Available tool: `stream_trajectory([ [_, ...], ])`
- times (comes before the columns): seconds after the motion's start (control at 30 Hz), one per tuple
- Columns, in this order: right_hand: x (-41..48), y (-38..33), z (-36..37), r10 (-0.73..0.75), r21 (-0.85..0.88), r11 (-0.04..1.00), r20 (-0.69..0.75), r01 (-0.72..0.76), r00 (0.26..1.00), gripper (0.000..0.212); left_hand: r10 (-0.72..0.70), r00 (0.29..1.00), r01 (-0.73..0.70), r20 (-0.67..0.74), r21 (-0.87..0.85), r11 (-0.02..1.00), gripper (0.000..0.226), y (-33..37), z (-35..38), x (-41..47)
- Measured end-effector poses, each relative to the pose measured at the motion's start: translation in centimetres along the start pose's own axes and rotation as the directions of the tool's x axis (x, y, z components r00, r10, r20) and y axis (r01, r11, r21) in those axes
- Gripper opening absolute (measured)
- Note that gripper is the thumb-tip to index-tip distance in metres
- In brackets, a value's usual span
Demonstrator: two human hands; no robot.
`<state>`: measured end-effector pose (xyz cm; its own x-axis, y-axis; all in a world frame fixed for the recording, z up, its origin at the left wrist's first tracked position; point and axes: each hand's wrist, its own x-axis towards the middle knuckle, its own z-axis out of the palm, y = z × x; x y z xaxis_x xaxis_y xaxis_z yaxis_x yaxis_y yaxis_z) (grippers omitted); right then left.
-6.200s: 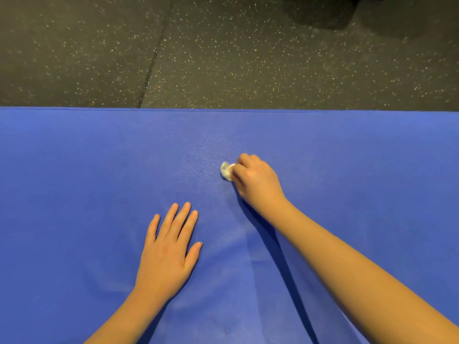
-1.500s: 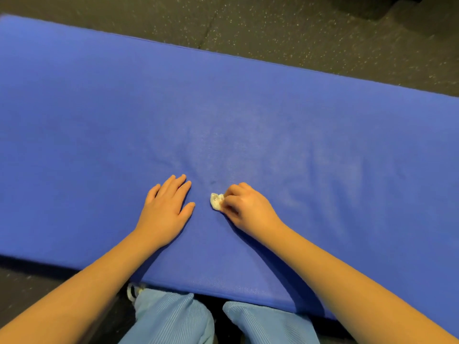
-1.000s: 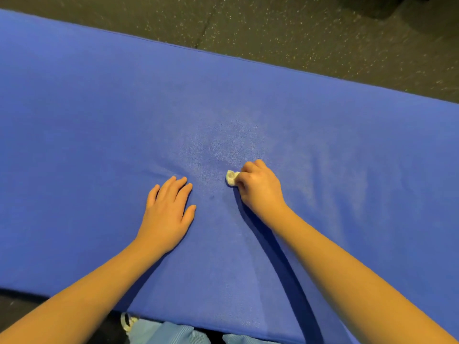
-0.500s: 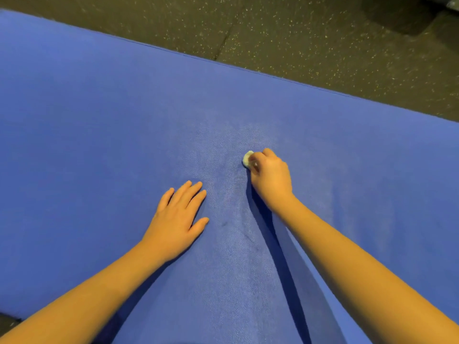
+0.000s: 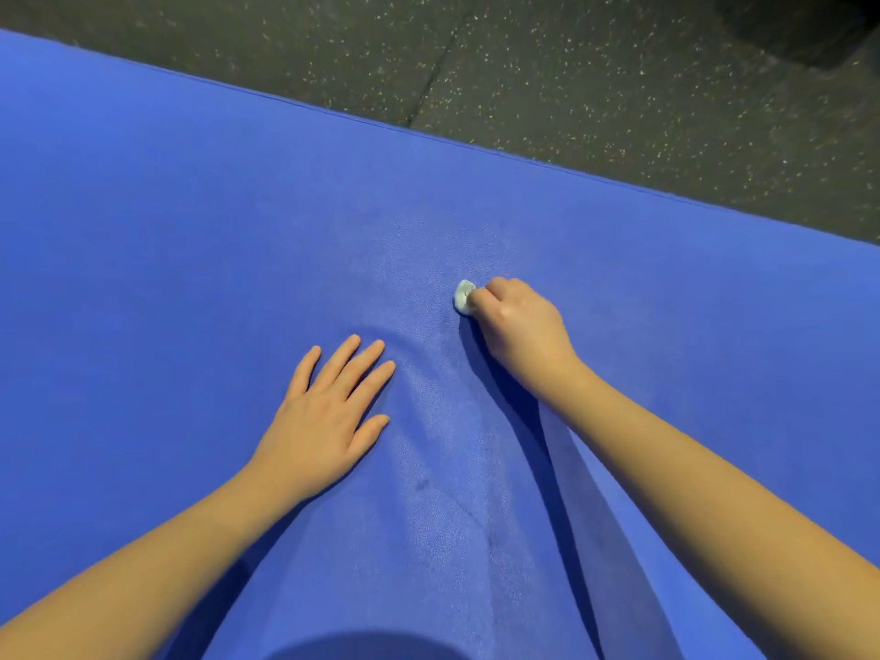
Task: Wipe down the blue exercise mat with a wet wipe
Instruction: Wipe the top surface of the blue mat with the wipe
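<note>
Nearest, a rounded dark shadow falls on the blue exercise mat, whose surface is finely pebbled and matte, with shallow creases running between the two bare forearms. A small dark smudge sits on the mat just nearer than the left hand's thumb. The left hand lies palm down and flat on the mat, fingers straight and slightly spread, and the foam dimples ahead of its fingertips. Farther out and to its right, the right hand is curled knuckles-up, pinching a small crumpled white wet wipe that shows at its fingertips and touches the mat. Beyond both hands the mat ends in a straight edge against the floor, dark rubber flecked with pale specks and crossed by a seam.
</note>
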<state>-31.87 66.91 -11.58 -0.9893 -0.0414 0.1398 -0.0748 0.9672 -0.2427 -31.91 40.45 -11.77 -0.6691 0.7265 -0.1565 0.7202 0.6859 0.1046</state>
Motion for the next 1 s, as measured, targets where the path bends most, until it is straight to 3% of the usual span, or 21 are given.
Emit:
stream_trajectory([
  [0.07, 1.5, 1.5, -0.4, -0.014, -0.017, 1.000, -0.022, 0.014, 1.000, 0.029, -0.004, 1.000, 0.004, -0.004, -0.005, 1.000, 0.056, 0.1, 0.3, -0.1],
  [0.17, 4.5, 3.3, -1.7, 0.318, 0.006, 0.948, -0.086, -0.319, 0.944, 0.037, -0.013, 1.000, 0.014, 0.017, -0.010, 1.000, 0.057, 0.0, 0.5, -0.1],
  [0.23, 6.2, 4.1, -1.2, 0.444, 0.063, 0.896, -0.105, -0.440, 0.890, 0.036, -0.004, 1.000, 0.005, 0.027, -0.014, 1.000, 0.059, -0.2, 0.5, -0.1],
  [0.27, 6.8, 3.7, -0.8, 0.438, 0.118, 0.896, -0.079, -0.428, 0.896, 0.033, 0.008, 1.000, -0.008, 0.024, -0.014, 1.000, 0.059, -0.4, 0.5, 0.0],
  [0.33, 7.0, 2.2, -0.1, 0.256, 0.179, 0.954, -0.078, -0.239, 0.963, 0.035, 0.033, 0.999, -0.033, 0.009, -0.005, 0.999, 0.059, -0.9, 0.4, 0.5],
  [0.4, 6.9, 2.3, 0.6, 0.081, 0.143, 0.987, -0.089, -0.068, 0.993, 0.037, 0.047, 0.999, -0.047, -0.005, 0.011, 0.999, 0.060, -1.6, 0.2, 1.6],
  [0.43, 7.4, 2.9, 0.4, 0.073, 0.145, 0.987, -0.062, -0.064, 0.995, 0.035, 0.048, 0.999, -0.048, -0.009, 0.017, 0.999, 0.059, -1.9, 0.1, 2.2],
  [0.5, 9.1, 4.6, -0.3, 0.246, 0.112, 0.964, -0.032, -0.241, 0.969, 0.027, 0.036, 0.999, -0.036, -0.004, 0.022, 0.999, 0.060, -2.1, 0.1, 2.9],
  [0.57, 11.2, 6.3, -0.9, 0.506, 0.058, 0.862, -0.053, -0.503, 0.861, 0.021, 0.030, 1.000, -0.031, 0.001, 0.022, 0.999, 0.060, -2.0, 0.1, 3.0],
  [0.63, 12.8, 6.3, -1.1, 0.622, 0.073, 0.782, -0.034, -0.619, 0.782, 0.019, 0.038, 0.999, -0.038, -0.007, 0.027, 0.999, 0.060, -2.0, 0.3, 2.9],
  [0.67, 13.1, 5.6, -1.0, 0.596, 0.113, 0.799, -0.021, -0.590, 0.803, 0.020, 0.042, 0.999, -0.042, -0.008, 0.027, 0.999, 0.060, -2.0, 0.4, 2.8],
  [0.73, 12.9, 4.0, -0.3, 0.401, 0.223, 0.890, 0.027, -0.397, 0.916, 0.014, 0.042, 0.999, -0.042, -0.007, 0.021, 0.999, 0.060, -2.1, 0.4, 2.8],
  [0.8, 12.4, 3.6, 0.4, 0.186, 0.207, 0.958, 0.084, -0.199, 0.979, 0.013, 0.048, 0.999, -0.047, -0.016, 0.027, 0.999, 0.060, -2.1, 0.5, 2.9],
  [0.83, 12.7, 4.1, 0.3, 0.162, 0.169, 0.971, 0.074, -0.172, 0.984, 0.014, 0.049, 0.999, -0.049, -0.020, 0.031, 0.998, 0.060, -2.1, 0.5, 2.9],
  [0.9, 14.0, 5.7, 0.1, 0.325, 0.087, 0.942, -0.001, -0.324, 0.946, 0.017, 0.047, 0.999, -0.047, -0.021, 0.031, 0.998, 0.060, -2.1, 0.6, 2.9],
  [1.0, 16.2, 7.6, -0.5, 0.639, 0.094, 0.768, -0.059, -0.633, 0.767, 0.031, 0.051, 0.998, -0.050, -0.022, 0.035, 0.998, 0.060, -2.1, 0.6, 2.9],
])
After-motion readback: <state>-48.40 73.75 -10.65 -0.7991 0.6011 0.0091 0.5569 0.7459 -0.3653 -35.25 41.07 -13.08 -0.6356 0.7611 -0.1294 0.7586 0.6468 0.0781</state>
